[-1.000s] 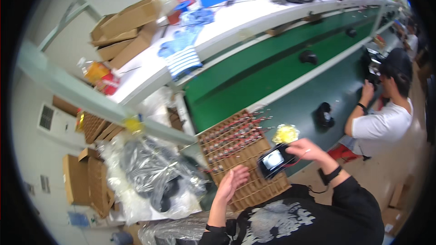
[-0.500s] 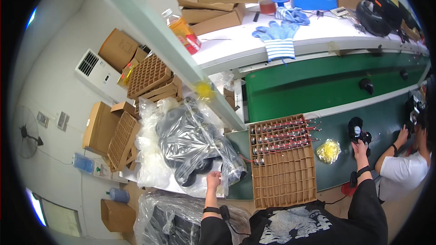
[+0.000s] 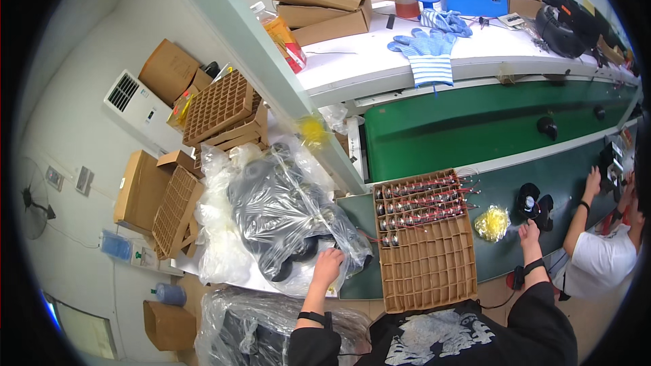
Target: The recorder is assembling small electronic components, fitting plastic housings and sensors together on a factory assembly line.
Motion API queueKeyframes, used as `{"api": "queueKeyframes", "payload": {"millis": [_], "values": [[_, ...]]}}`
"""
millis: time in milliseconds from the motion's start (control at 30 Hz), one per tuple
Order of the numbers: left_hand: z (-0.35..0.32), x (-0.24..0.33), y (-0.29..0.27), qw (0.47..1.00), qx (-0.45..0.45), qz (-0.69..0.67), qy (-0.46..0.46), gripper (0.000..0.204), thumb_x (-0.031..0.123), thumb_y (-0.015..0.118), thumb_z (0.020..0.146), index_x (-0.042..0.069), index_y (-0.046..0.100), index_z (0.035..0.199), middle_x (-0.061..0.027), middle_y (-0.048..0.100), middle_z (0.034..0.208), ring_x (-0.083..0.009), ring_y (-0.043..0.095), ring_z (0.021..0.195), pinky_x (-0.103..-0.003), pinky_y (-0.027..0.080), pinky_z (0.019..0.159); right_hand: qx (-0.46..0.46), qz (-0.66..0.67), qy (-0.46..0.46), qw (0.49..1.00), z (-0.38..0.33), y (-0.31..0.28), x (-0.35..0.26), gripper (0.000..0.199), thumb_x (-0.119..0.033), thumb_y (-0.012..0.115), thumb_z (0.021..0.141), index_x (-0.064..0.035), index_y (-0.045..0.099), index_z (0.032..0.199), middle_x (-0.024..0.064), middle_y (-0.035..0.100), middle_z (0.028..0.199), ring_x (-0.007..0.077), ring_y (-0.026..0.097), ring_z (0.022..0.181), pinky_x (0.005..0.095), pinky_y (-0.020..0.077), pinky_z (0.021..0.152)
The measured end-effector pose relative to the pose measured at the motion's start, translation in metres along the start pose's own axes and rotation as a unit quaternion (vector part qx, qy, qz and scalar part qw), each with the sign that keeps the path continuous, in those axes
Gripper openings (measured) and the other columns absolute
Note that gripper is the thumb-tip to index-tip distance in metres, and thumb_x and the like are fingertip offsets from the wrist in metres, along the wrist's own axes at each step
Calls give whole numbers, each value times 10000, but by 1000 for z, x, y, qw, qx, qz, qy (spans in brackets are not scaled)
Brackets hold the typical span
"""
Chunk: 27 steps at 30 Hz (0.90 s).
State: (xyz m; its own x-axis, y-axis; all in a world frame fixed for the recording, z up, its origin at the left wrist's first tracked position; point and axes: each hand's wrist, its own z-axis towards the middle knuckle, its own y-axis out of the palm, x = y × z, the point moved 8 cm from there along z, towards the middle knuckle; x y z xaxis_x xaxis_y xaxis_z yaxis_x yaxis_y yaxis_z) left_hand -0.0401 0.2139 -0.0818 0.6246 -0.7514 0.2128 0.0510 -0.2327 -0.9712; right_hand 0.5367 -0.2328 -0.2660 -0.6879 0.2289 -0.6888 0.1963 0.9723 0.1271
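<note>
two bare hands out wide in the head view, one at each side of the cardboard grid tray (image 3: 434, 271)! over on the left, the left hand (image 3: 328, 266) is at the near right part of the clear plastic bag (image 3: 274, 193), its fingers bent and lying close together; whether they pinch the film, i cannot tell. dark parts (image 3: 298, 249) show through that film, just left of the fingertips, and the bag probably serves to keep them together and clean.

across to the right, the right hand (image 3: 529, 232) reaches over the dark green bench (image 3: 573, 186), fingers drawn in, and just beyond the tips sit two black pieces: a rounded one (image 3: 528, 199) with a pale centre, on the far side, and a second one (image 3: 545, 213) to its right. touching or just short? too small to call.

between the hands, the tray carries rows of small wired components (image 3: 417, 207) in its far cells, red leads trailing right; the dividers presumably keep them from tangling. a yellow bundle (image 3: 492, 223) in clear wrap sits between tray and right hand, likely within easy reach there.
</note>
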Motion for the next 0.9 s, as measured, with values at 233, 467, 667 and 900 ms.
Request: {"api": "queueKeyframes", "payload": {"millis": [233,467,667,900], "values": [[-12,23,-9,974,47,159,157,286,106,520,762,68,597,1035,-22,561,1105,-236,490,1075,-355,401,891,-134,-319,-481,805,-284,119,-20,231,-92,529,892,-32,547,1115,89,579,1077,163,542,972,300,430,853],[6,29,4,966,-54,144,209,220,125,516,746,36,597,930,-51,599,996,-230,496,1074,-344,406,888,-630,-472,-492,373,-463,232,162,350,-162,608,827,-63,548,1157,127,531,1241,305,499,1155,399,412,979],[-9,33,12,966,44,134,215,236,118,497,784,-21,596,948,-126,616,969,-276,538,1017,-377,404,918,-643,-423,-543,336,-512,290,251,507,-50,527,806,-103,463,1306,76,472,1355,290,412,1269,407,354,1029],[-16,34,3,975,75,79,194,282,95,509,766,-27,560,1015,-157,611,974,-275,534,1028,-389,384,910,-575,-499,-599,247,-512,332,304,407,-140,499,815,-124,537,1220,34,538,1242,274,476,1165,393,362,985]]}}
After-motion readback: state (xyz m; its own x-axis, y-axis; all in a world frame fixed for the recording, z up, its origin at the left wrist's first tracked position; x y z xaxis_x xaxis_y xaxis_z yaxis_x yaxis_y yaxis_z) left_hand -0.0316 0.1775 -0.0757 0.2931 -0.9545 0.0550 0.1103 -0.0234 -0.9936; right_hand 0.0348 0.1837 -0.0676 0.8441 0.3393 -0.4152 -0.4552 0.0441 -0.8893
